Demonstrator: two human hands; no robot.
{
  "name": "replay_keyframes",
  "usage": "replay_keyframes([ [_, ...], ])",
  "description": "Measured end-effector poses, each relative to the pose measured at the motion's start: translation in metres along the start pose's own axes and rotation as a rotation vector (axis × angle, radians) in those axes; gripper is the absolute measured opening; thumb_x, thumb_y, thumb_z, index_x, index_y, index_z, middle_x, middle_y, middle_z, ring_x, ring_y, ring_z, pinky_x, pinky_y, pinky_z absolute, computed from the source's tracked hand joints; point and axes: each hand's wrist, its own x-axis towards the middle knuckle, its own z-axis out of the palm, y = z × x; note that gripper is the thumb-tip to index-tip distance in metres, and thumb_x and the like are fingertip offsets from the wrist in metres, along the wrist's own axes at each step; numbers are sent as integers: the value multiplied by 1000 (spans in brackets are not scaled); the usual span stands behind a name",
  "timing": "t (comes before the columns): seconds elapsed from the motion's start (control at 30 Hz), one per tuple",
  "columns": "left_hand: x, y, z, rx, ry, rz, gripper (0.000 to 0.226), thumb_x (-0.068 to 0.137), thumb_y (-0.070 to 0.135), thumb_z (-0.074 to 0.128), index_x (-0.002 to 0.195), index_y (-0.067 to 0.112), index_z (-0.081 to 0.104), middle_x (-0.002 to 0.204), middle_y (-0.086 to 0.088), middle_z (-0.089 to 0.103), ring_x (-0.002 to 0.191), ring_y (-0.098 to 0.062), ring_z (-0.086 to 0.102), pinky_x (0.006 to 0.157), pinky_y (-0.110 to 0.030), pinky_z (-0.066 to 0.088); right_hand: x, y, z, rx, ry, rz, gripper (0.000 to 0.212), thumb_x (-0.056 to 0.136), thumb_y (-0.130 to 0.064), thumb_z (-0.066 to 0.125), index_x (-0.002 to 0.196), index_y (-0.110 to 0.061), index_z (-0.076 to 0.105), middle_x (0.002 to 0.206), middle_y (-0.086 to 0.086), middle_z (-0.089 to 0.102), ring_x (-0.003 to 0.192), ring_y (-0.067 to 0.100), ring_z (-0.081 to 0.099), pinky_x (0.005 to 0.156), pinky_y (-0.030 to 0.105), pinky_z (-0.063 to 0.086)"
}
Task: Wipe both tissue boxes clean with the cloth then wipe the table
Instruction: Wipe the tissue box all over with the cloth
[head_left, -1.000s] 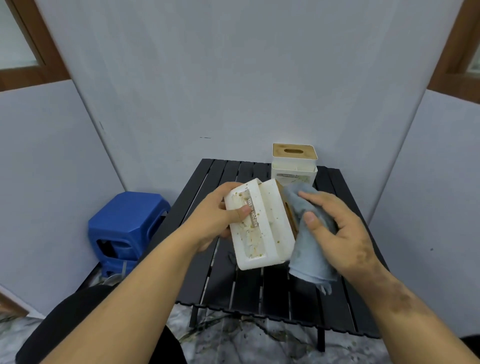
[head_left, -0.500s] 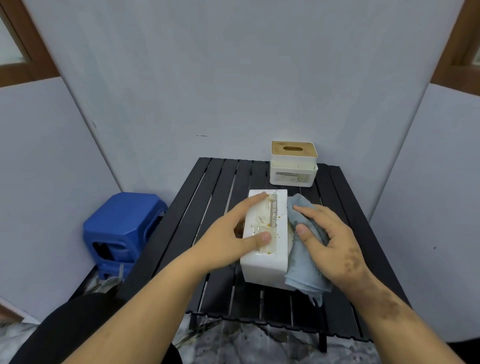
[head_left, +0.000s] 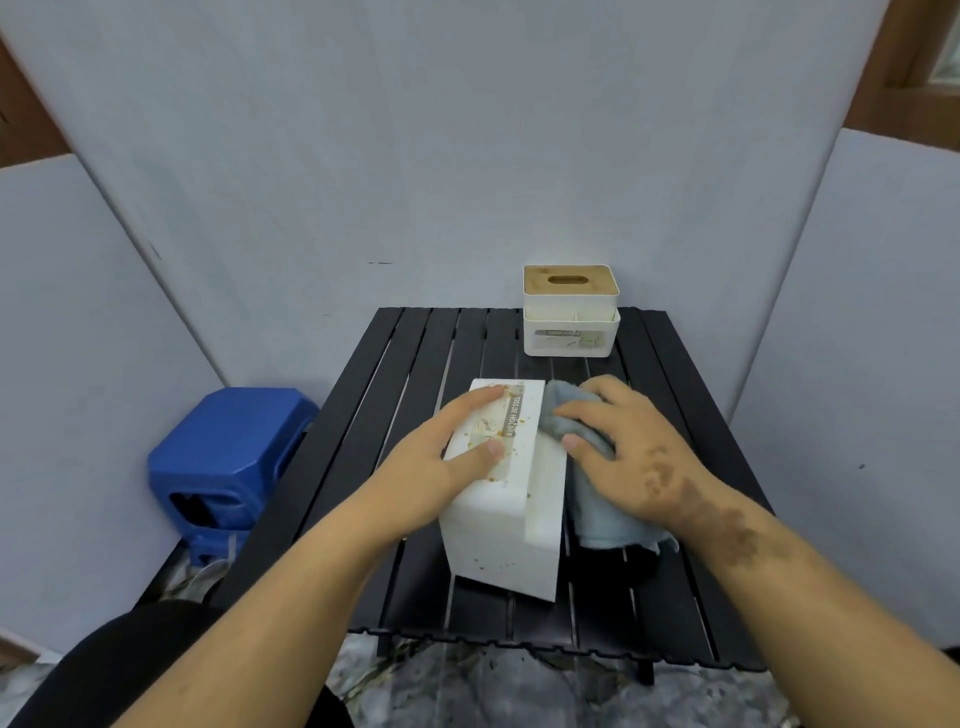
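A white tissue box (head_left: 511, 525) lies on its side on the black slatted table (head_left: 395, 374), its labelled face up and speckled with brown spots. My left hand (head_left: 441, 462) rests flat on that face, fingers straight. My right hand (head_left: 631, 447) holds a grey-blue cloth (head_left: 592, 499) against the box's right side, thumb and fingers curled round the cloth. A second white tissue box (head_left: 570, 322) with a wooden lid stands upright at the table's far edge, apart from both hands.
A blue plastic stool (head_left: 228, 457) stands on the floor left of the table. Grey panels close in the back and both sides. The marbled floor (head_left: 467, 691) shows below the table's near edge.
The box went from tilted in the air in my left hand to lying on the table. My left hand now lies flat on top; my right hand with the cloth stays at its right side.
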Motion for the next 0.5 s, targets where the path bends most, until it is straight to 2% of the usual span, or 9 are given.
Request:
replay_keyframes([
  [0.07,0,-1,1,23,4,15,47,101,29,62,141,52,51,123,29,63,103,10,63,80,-9,48,-15,-8,-1,-5,-81,-98,39,87,-50,44,115,-37,67,112,-16,48,102,17,53,87,38,49],
  [0.13,0,-1,0,30,-4,18,47,101,29,62,141,51,51,123,32,63,105,10,63,81,-9,48,-16,-2,-9,-38,-118,-137,39,85,-50,44,115,-40,68,112,-18,50,102,16,54,87,35,48],
  [0.23,1,-1,-2,27,-18,5,47,101,30,62,141,51,51,120,41,59,106,9,63,85,-13,51,8,16,-18,-130,-76,-36,30,91,-41,55,117,-34,68,118,-11,54,106,21,54,94,38,47],
  [0.33,1,-1,0,36,-3,3,46,102,30,62,141,51,50,120,39,60,107,8,63,88,-18,51,24,13,-9,-194,-56,33,33,94,-35,57,126,-31,63,123,-9,52,106,23,51,93,33,45],
  [0.5,2,-5,2,64,14,20,45,103,31,61,141,52,49,119,42,58,105,12,61,81,-8,47,-22,-17,-6,-109,-63,-49,40,87,-49,45,121,-36,60,116,-15,50,99,19,51,86,34,47],
])
